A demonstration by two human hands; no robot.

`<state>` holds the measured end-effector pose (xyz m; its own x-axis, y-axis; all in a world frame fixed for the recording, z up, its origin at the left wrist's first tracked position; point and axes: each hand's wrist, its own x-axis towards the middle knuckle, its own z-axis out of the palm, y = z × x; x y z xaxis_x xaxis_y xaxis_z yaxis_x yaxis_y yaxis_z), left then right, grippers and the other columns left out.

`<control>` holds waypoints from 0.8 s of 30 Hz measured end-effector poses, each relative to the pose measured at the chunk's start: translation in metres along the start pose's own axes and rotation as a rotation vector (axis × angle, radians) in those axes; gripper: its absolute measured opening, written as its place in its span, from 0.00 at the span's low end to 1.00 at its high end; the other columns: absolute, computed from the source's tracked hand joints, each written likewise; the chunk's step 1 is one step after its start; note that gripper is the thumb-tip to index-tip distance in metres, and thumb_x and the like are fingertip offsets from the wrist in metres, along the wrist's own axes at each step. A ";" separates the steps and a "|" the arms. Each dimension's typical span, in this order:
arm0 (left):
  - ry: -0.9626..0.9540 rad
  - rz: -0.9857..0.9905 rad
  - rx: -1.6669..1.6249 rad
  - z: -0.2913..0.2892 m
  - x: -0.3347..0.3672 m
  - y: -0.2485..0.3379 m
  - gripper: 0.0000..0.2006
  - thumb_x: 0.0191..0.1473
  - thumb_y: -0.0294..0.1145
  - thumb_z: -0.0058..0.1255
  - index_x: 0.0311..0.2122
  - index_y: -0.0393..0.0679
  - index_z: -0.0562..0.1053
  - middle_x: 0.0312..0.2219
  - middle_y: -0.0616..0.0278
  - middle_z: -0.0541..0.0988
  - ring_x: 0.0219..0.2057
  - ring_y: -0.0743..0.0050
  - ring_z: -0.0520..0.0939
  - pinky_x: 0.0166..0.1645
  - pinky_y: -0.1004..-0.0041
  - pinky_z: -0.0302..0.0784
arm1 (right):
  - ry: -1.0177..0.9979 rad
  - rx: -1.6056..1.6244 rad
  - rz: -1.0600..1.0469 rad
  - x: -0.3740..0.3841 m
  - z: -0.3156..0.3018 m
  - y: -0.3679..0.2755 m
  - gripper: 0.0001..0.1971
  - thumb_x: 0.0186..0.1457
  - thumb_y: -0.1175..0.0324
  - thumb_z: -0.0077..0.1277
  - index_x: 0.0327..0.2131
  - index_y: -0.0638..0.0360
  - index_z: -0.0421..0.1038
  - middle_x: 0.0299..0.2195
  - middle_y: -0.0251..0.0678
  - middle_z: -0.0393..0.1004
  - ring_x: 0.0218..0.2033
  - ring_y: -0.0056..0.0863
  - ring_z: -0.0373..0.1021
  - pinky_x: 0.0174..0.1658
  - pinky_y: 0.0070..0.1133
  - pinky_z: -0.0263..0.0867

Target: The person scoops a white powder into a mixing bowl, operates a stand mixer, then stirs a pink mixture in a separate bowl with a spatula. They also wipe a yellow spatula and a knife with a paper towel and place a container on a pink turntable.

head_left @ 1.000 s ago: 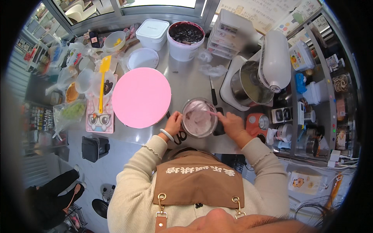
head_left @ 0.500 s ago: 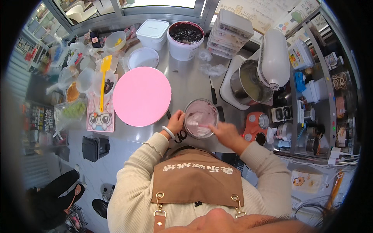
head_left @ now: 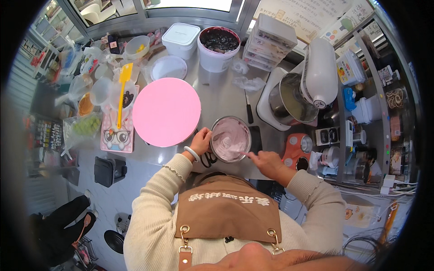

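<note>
Beneath a window, a metal surface is crowded with things set around a round pink board. To the right of the pink board, and slightly nearer the person, a bowl partly filled with a pale pink mixture is steadied by the left hand, whose fingers and thumb are pinched at the rim on the side facing the pink board. Farther right of the pink board, past the bowl, a thin pink handle is gripped by the right hand, its fingers curled together; the tool's other end is lost in the mixture. Just right of the pink board's near edge, black scissors are partly covered by the left hand and wrist. Well to the right of the pink board, a black-handled knife is laid flat, and a white stand mixer is placed beyond that. Behind the pink board, a round white lid and a white tub of dark filling are seen. Left of the pink board, a yellow spatula is rested over a rabbit-printed board
</note>
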<state>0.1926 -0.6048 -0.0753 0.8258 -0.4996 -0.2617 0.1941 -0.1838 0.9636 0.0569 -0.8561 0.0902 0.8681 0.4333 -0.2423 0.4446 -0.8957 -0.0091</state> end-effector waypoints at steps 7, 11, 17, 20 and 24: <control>-0.190 -0.147 0.019 0.000 0.014 0.027 0.11 0.63 0.36 0.45 0.35 0.37 0.69 0.24 0.58 0.74 0.27 0.72 0.72 0.36 0.71 0.70 | 0.427 -0.108 -0.153 0.055 -0.005 0.072 0.10 0.54 0.66 0.49 0.40 0.49 0.73 0.19 0.34 0.64 0.21 0.33 0.69 0.24 0.32 0.65; 0.052 0.060 0.016 0.007 0.007 0.020 0.09 0.64 0.34 0.45 0.34 0.40 0.68 0.22 0.70 0.68 0.24 0.84 0.67 0.31 0.77 0.67 | -0.142 0.103 0.439 -0.009 0.033 0.078 0.08 0.59 0.62 0.50 0.39 0.49 0.74 0.23 0.44 0.74 0.22 0.37 0.72 0.26 0.32 0.68; 0.101 0.008 -0.175 0.037 -0.007 -0.001 0.09 0.65 0.34 0.44 0.33 0.41 0.66 0.22 0.72 0.67 0.24 0.88 0.66 0.25 0.79 0.66 | -0.241 1.593 0.998 -0.011 0.076 -0.007 0.17 0.62 0.54 0.48 0.38 0.58 0.77 0.18 0.27 0.69 0.15 0.17 0.64 0.18 0.20 0.58; 0.077 0.016 -0.149 0.030 -0.010 0.000 0.09 0.65 0.33 0.43 0.34 0.39 0.66 0.22 0.66 0.69 0.24 0.82 0.68 0.30 0.75 0.68 | 0.323 1.221 0.645 0.009 0.073 0.018 0.13 0.62 0.57 0.49 0.41 0.53 0.76 0.18 0.29 0.70 0.14 0.24 0.65 0.19 0.24 0.61; 0.036 -0.021 -0.157 0.020 -0.012 0.004 0.09 0.65 0.34 0.43 0.34 0.40 0.66 0.22 0.69 0.69 0.24 0.82 0.69 0.29 0.77 0.69 | 0.198 0.067 0.656 -0.002 0.063 0.029 0.13 0.59 0.63 0.50 0.49 0.39 0.73 0.25 0.36 0.69 0.25 0.41 0.71 0.26 0.34 0.69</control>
<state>0.1727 -0.6166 -0.0690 0.8385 -0.4662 -0.2823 0.2894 -0.0580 0.9555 0.0544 -0.8896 0.0297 0.9798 -0.1966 -0.0360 -0.1961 -0.9804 0.0174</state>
